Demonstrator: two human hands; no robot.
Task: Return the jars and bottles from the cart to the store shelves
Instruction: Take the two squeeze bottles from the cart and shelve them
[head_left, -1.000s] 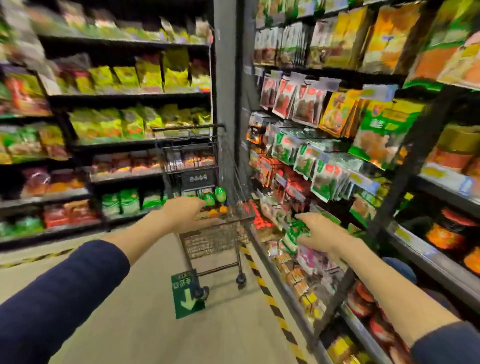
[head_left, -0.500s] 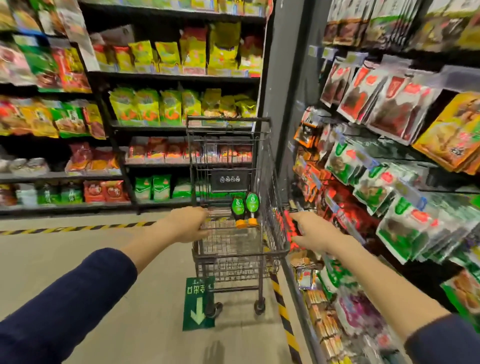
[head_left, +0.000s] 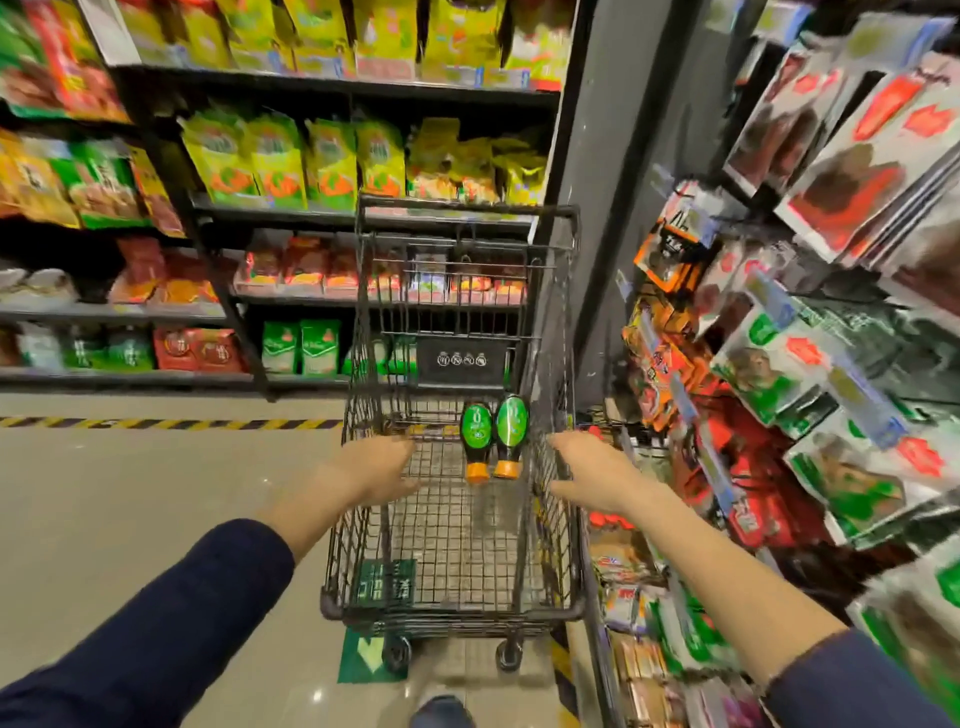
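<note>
Between the hands, slightly beyond: two bottles (head_left: 493, 439) lying in the cart (head_left: 452, 610). Left hand (head_left: 376, 470) and right hand (head_left: 589, 473) grip opposite basket rims, empty otherwise.

Black wire cart (head_left: 452, 545) on the beige floor (head_left: 156, 509), 2 green-labelled bottles (head_left: 493, 436) with orange caps lying side by side, touching, on its mesh bottom, caps toward the camera
</note>
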